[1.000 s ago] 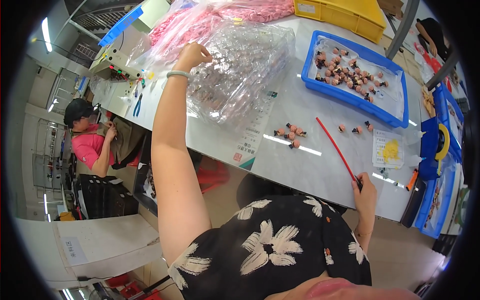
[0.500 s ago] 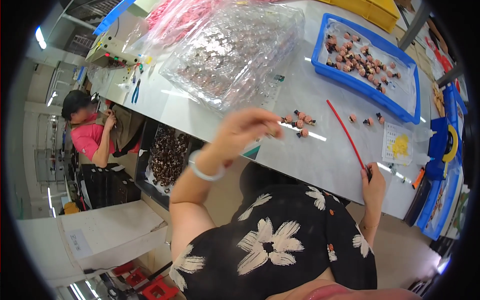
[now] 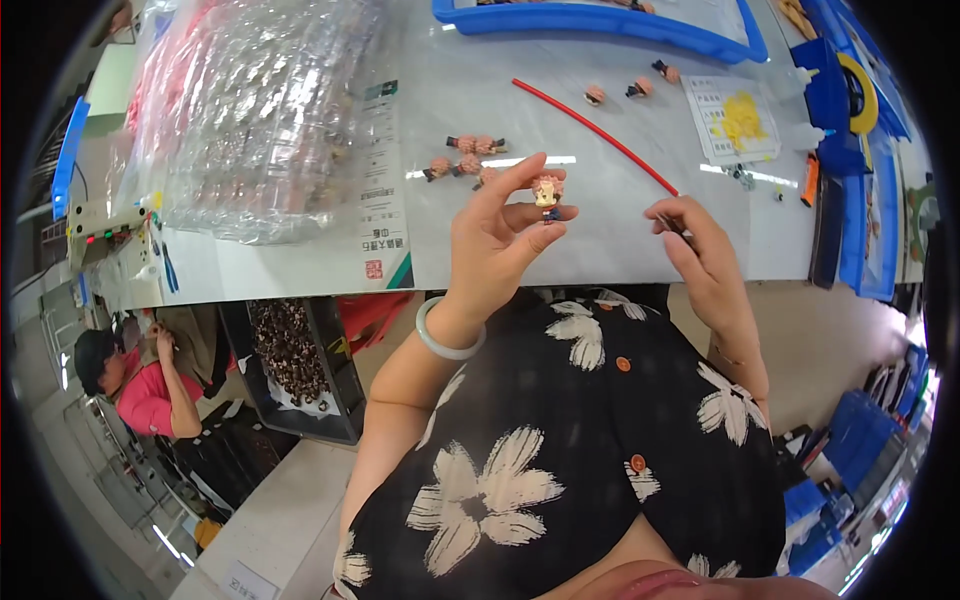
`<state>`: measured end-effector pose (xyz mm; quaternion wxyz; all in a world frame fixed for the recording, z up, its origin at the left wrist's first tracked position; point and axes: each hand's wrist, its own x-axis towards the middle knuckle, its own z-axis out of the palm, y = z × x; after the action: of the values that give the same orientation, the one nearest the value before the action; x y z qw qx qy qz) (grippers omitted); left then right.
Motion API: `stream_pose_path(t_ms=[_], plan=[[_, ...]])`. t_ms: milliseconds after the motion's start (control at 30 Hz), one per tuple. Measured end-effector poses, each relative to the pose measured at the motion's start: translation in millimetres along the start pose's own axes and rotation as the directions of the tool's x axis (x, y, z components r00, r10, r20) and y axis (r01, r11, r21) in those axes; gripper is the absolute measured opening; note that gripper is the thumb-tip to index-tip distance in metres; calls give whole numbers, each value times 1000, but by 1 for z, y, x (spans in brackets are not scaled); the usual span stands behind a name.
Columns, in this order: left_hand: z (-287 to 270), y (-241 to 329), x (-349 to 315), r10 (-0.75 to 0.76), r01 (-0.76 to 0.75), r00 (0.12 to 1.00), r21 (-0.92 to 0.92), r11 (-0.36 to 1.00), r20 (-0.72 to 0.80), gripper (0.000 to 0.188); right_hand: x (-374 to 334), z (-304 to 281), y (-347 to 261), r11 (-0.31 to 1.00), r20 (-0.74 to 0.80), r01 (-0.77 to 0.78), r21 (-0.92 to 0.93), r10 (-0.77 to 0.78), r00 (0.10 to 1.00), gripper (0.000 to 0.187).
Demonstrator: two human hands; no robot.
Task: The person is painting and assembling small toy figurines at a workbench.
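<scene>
Figurine [image 3: 547, 197] upright between the left fingers [image 3: 513, 178]

Shirt [image 3: 585, 475]: black, large cream brush-stroke flowers [image 3: 478, 500] with dark centres | Closure: round orange-brown buttons [image 3: 624, 364] spaced down front | Neckline [image 3: 640, 522]: open V | Left wrist [image 3: 458, 318]: smooth, pale, closed-ring bangle [image 3: 428, 338] | Right wrist [image 3: 738, 335]: thin bracelet [image 3: 723, 358], fine detail too small to tell

passable over the tabletop [image 3: 606, 245] between left hand [image 3: 488, 240] and right hand [image 3: 708, 258]; barred just beyond by the red stick [image 3: 600, 130]; blocked leftward by the bulky clear bag [image 3: 265, 130], at the far side by the blue tray [image 3: 700, 42].
</scene>
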<state>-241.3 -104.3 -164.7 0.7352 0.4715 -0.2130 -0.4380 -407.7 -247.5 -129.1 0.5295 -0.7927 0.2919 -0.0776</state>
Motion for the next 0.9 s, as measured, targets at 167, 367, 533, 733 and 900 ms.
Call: stream_pose_path(t_ms=[167, 367, 533, 733, 900], plan=[[10, -14, 2, 232, -261, 962, 235, 936, 145, 43, 0, 3, 7, 982, 109, -65, 178, 46, 993, 16], [19, -32, 3, 397, -430, 901, 479, 765, 174, 40, 12, 15, 1, 969, 49, -8, 246, -4, 999, 9], [18, -48, 6, 394, -455, 890, 510, 730, 229, 39, 17, 24, 23, 935, 120, -129, 331, 93, 988, 12], [16, -59, 11, 375, -470, 882, 526, 709, 285, 40, 19, 20, 33, 888, 112, -123, 443, 82, 990, 15], [18, -61, 15, 237, -288, 954, 336, 897, 183, 43, 21, 16, 37, 854, 138, -176, 489, 123, 983, 15]])
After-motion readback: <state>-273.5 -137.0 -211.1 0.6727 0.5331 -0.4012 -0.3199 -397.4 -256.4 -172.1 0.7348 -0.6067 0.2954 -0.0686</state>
